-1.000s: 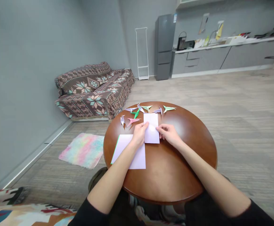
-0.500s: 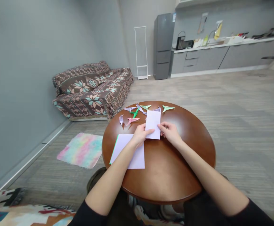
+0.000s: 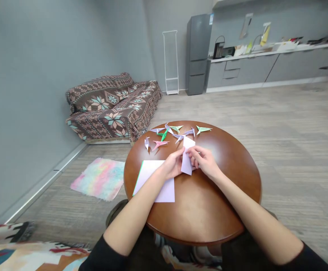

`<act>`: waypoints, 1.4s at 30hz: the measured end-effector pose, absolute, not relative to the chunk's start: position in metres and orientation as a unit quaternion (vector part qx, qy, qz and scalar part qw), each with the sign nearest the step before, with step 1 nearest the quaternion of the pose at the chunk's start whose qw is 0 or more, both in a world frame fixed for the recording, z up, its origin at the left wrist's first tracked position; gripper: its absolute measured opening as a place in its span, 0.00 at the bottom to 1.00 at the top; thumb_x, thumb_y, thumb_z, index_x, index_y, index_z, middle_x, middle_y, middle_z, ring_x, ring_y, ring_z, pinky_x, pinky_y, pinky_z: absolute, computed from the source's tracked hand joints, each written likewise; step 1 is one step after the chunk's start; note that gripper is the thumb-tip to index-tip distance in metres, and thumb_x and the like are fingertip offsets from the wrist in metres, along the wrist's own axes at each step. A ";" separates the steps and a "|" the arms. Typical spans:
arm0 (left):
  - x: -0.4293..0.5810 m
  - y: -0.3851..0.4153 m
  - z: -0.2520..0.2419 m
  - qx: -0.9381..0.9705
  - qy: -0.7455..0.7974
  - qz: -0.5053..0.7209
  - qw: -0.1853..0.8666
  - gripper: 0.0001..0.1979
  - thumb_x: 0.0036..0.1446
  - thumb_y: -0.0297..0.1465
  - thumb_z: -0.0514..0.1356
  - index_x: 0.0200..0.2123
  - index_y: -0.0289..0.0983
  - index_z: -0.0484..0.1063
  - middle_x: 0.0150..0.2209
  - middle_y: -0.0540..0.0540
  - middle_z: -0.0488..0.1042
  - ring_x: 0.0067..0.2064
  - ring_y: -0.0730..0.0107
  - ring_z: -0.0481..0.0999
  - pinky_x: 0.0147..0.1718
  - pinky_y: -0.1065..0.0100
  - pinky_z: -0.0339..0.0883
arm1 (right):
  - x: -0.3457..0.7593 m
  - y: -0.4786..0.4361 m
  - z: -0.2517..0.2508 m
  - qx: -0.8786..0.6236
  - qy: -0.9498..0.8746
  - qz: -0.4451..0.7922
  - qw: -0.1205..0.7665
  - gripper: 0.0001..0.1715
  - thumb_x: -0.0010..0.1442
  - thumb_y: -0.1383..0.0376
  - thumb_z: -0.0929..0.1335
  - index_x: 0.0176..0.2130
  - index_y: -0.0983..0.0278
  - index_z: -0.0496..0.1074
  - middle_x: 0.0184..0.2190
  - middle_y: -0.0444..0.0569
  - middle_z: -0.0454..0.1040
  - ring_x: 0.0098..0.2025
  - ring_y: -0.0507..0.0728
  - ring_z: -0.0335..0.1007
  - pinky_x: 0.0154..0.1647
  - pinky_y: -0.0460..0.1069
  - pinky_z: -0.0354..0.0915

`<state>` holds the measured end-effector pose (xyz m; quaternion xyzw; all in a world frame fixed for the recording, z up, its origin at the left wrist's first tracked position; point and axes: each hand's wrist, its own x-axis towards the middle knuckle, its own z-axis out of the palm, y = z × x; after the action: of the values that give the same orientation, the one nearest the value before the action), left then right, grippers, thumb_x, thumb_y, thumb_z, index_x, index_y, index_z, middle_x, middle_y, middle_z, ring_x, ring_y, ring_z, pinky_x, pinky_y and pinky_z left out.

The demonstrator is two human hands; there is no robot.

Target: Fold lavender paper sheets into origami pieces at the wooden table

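Left hand [image 3: 174, 165]: pinching lilac paper [image 3: 186, 166], nine o'clock
Right hand [image 3: 205, 160]: pinching it, three o'clock
Folding: likely lengthwise, unfinished; next needs edges aligned

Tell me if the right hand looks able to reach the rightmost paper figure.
Likely yes: only tabletop shows between the right hand and the rightmost paper figure, though that hand touches a lilac sheet.

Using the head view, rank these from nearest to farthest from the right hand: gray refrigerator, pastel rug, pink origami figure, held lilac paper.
From the right hand:
1. Held lilac paper: touching its fingers, on its left.
2. Pink origami figure: farther left, on the table.
3. Pastel rug: on the floor, left of the table.
4. Gray refrigerator: across the room, ahead.
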<state>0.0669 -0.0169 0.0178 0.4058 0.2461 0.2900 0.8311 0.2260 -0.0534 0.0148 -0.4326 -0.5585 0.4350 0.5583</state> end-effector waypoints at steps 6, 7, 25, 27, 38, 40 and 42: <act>0.061 -0.011 0.017 0.359 0.220 0.279 0.863 0.20 0.65 0.45 0.59 0.44 0.34 0.79 0.39 0.37 0.83 0.41 0.55 0.82 0.45 0.59 0.71 | 0.226 -0.057 0.015 -0.444 -0.554 0.398 0.581 0.20 0.60 0.48 0.72 0.34 0.62 0.77 0.18 0.41 0.66 0.19 0.53 0.63 0.17 0.48 0.64; 0.060 -0.010 0.018 0.354 0.218 0.279 0.865 0.20 0.66 0.45 0.58 0.46 0.34 0.79 0.40 0.36 0.83 0.43 0.53 0.82 0.47 0.57 0.71 | 0.227 -0.058 0.015 -0.449 -0.549 0.385 0.591 0.19 0.60 0.49 0.72 0.34 0.62 0.76 0.20 0.41 0.67 0.20 0.53 0.65 0.18 0.48 0.65; 0.063 -0.012 0.011 0.418 0.292 0.382 0.771 0.25 0.53 0.35 0.74 0.53 0.37 0.76 0.40 0.45 0.82 0.37 0.69 0.81 0.39 0.70 0.69 | 0.229 -0.051 0.010 -0.454 -0.642 0.329 0.523 0.28 0.55 0.53 0.77 0.49 0.59 0.67 0.37 0.46 0.73 0.35 0.57 0.70 0.33 0.52 0.69; 0.063 -0.012 0.012 0.422 0.289 0.378 0.772 0.23 0.53 0.36 0.74 0.51 0.36 0.77 0.40 0.43 0.82 0.36 0.68 0.81 0.38 0.69 0.70 | 0.230 -0.050 0.008 -0.456 -0.643 0.329 0.521 0.28 0.56 0.54 0.77 0.49 0.59 0.65 0.39 0.47 0.73 0.35 0.57 0.71 0.33 0.52 0.69; 0.062 -0.010 0.011 0.425 0.283 0.384 0.769 0.23 0.53 0.35 0.74 0.51 0.37 0.76 0.44 0.42 0.81 0.40 0.66 0.81 0.41 0.67 0.71 | 0.232 -0.050 0.008 -0.443 -0.656 0.336 0.510 0.30 0.58 0.53 0.75 0.54 0.57 0.63 0.48 0.51 0.73 0.37 0.56 0.72 0.35 0.52 0.70; 0.062 -0.010 0.011 0.427 0.283 0.387 0.767 0.24 0.53 0.34 0.74 0.52 0.37 0.75 0.44 0.41 0.82 0.39 0.66 0.81 0.41 0.66 0.71 | 0.232 -0.050 0.008 -0.447 -0.656 0.332 0.510 0.30 0.59 0.54 0.75 0.54 0.58 0.63 0.47 0.50 0.73 0.37 0.56 0.72 0.34 0.52 0.70; 0.062 -0.011 0.012 0.429 0.285 0.391 0.763 0.24 0.53 0.34 0.74 0.52 0.37 0.75 0.45 0.41 0.81 0.39 0.65 0.81 0.42 0.65 0.72 | 0.232 -0.050 0.008 -0.449 -0.657 0.329 0.509 0.28 0.60 0.54 0.74 0.54 0.58 0.63 0.46 0.49 0.73 0.37 0.56 0.73 0.34 0.52 0.70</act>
<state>0.0617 -0.0107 0.0121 0.4292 0.2848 0.3908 0.7629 0.2324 -0.0499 0.0078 -0.4490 -0.6569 0.3289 0.5086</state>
